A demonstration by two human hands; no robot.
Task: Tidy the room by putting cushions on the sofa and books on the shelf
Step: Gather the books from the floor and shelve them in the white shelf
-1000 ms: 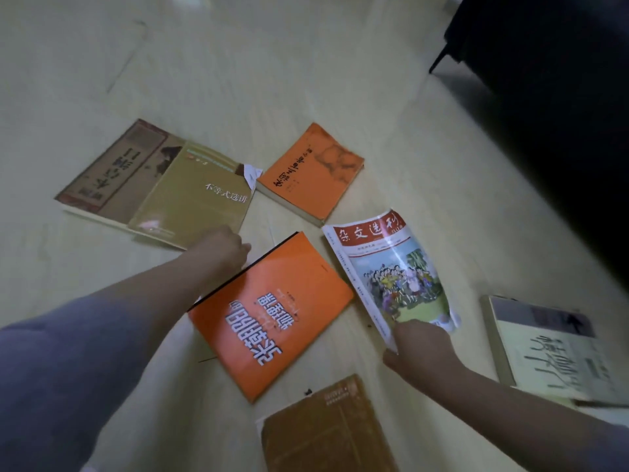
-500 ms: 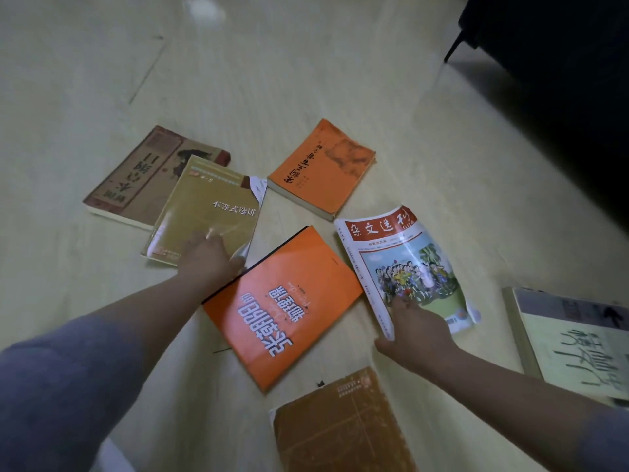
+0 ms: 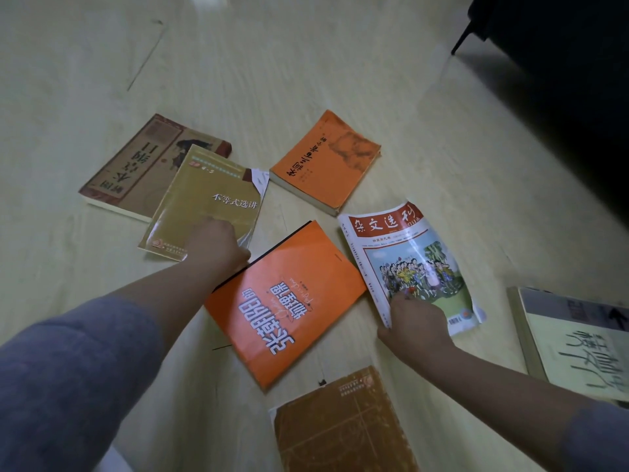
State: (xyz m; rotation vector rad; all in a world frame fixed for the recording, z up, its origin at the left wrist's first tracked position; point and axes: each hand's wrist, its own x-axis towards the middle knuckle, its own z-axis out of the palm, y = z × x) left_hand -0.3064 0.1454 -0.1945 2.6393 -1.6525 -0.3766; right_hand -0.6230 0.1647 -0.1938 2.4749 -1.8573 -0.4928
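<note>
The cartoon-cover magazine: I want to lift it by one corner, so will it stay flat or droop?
Probably droops: the magazine looks thin, and its edges already curl near the right hand. Its glossy cover may slide easily on the smooth floor.

My left hand (image 3: pixel 218 247) shows only its back; its fingers are hidden over the yellow book (image 3: pixel 204 199), so I cannot tell their hold. That book covers a corner of the brown book (image 3: pixel 136 165). My right hand (image 3: pixel 417 323) hides the near corner of the magazine (image 3: pixel 408 264). The frame cuts the tan book (image 3: pixel 340 427) below, the cream book (image 3: pixel 578 345) at right. The dark furniture (image 3: pixel 544 28) is unreadable.
</note>
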